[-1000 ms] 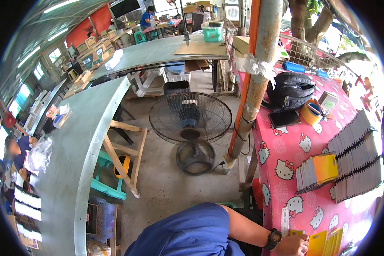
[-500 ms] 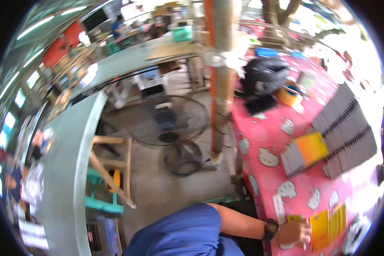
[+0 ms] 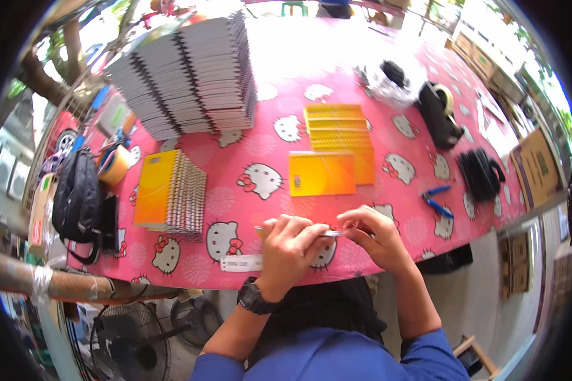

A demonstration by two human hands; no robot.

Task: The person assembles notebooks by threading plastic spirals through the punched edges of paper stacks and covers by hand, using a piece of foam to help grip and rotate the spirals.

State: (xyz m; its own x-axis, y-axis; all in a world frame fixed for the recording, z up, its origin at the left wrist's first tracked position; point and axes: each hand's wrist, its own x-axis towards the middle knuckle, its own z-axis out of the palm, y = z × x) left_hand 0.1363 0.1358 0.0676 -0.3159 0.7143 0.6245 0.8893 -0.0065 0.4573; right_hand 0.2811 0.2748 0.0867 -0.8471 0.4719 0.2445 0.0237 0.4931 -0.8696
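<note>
Close to the table's near edge, my left hand (image 3: 289,244) is closed over a thin notebook (image 3: 331,233), seen edge-on. Only its silvery edge and a bit of yellow at the left end show. My right hand (image 3: 376,240) pinches at the right end of that edge; what its fingertips hold is too small to make out. Just beyond my hands lies a yellow-orange notebook (image 3: 322,173), in front of an overlapping row of yellow notebooks (image 3: 337,120). To the left stands a stack of yellow spiral notebooks (image 3: 171,190).
Tall piles of grey spiral-bound books (image 3: 187,76) rise at the far left. A black bag (image 3: 77,197) and a tape roll (image 3: 115,165) lie at the left edge. On the right are blue-handled pliers (image 3: 437,202), a black tape dispenser (image 3: 438,117) and a black coil bundle (image 3: 480,174).
The view has swung from the aisle with the fan round to the pink table. Both my hands now show together over its near edge; before, only one hand showed, by the yellow notebooks.
</note>
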